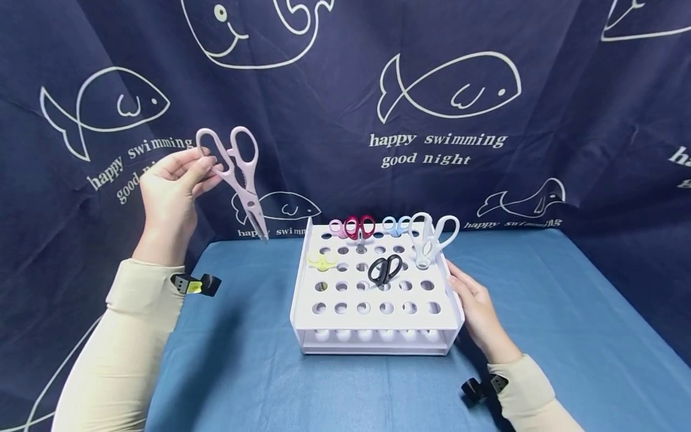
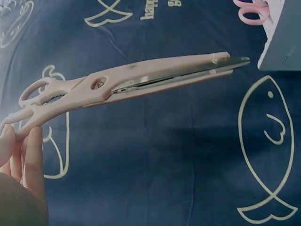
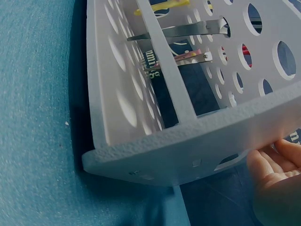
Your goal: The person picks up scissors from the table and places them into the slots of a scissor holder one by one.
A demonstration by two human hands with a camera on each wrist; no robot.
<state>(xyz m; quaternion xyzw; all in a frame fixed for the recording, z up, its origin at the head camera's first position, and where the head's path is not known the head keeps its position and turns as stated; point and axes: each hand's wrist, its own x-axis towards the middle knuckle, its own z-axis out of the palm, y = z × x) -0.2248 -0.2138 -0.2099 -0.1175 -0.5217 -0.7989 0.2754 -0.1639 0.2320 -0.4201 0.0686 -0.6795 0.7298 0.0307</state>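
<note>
My left hand [image 1: 175, 183] is raised at the left, pinching a pair of pale pink scissors [image 1: 249, 195] by one handle loop. Their blades point down and to the right, nearly together, and in the left wrist view pale strips line the metal blades [image 2: 174, 75]. A white rack [image 1: 353, 318] with rows of round holes stands on the table. My right hand [image 1: 477, 309] rests against its right side panel; in the right wrist view its fingertips [image 3: 258, 162] touch the panel's outer face near a slot.
Several scissors stand in the rack: pink [image 1: 336, 228], red [image 1: 359, 228], light blue [image 1: 396, 226], large pale ones [image 1: 426, 246], yellow [image 1: 321, 262] and black [image 1: 385, 270]. A blue cloth [image 1: 545, 300] covers the table. Behind hangs a dark blue curtain [image 1: 335, 120] with fish drawings.
</note>
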